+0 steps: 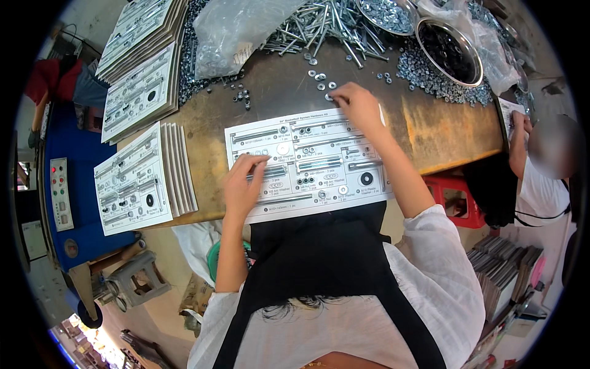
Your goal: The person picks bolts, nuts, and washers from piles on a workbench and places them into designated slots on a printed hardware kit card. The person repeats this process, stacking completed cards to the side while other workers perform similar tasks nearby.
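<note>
Card (276, 213) lies flat at the near side of the table (430, 138), right in front of the person; its near edge seems to reach or overhang the table edge, close against the apron (319, 264). Left hand (241, 181) rests over the card's left part, fingers bent; can't tell if anything is under the fingertips. Right hand (361, 112) reaches past the far edge, fingertips drawn together beside loose washers (321, 77); can't tell if one is pinched.

Risks, as judged:
- Wrong pick: washers lie loose and close together, nuts (418, 77) and bolts (322, 29) are heaped nearby. Similar shine could cause a mix-up or a double pick.
- Drop: washers look thin and flat on the table, so a fingertip grip could slip, or the washer could skid away.
- Card shift: the right forearm crosses the card's right part. A sleeve or wrist brush, or the apron bumping the near edge, could turn or tip it; the left hand may not press hard enough to hold it.
- Misplacement: can't tell printed shapes from real parts on the card, so a gap could be missed.
- Spill: bowl (420, 38) sits among the nuts, looks tilted; a knock could tip black parts out.
</note>
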Available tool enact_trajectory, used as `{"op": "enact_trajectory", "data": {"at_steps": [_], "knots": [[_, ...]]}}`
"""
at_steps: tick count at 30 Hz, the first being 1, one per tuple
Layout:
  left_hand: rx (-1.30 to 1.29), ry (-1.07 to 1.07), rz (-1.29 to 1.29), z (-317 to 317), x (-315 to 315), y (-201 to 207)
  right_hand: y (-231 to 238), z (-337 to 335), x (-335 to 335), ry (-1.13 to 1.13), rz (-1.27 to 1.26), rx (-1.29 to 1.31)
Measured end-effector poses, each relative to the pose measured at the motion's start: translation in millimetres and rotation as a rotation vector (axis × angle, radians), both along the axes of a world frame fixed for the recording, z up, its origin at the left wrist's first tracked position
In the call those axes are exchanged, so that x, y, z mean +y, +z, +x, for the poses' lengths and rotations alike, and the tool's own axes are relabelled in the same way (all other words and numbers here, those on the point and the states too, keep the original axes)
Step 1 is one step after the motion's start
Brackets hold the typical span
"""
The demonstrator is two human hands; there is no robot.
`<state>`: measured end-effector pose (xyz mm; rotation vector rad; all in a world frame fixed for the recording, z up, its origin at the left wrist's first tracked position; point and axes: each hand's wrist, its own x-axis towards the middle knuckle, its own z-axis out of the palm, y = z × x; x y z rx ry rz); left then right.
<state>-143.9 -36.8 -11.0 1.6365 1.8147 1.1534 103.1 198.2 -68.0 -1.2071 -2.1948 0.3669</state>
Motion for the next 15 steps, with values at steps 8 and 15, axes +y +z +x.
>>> {"op": "enact_trajectory", "data": {"at_steps": [8,15], "knots": [[0.153,-0.345,0.004,58.8,109.2,32.4,9.0,-9.2,39.5,-0.002,-0.217,-0.011],[-0.007,-0.306,-0.092,63.6,104.9,15.4,8.8,-16.8,22.1,0.087,-0.401,0.249]]}}
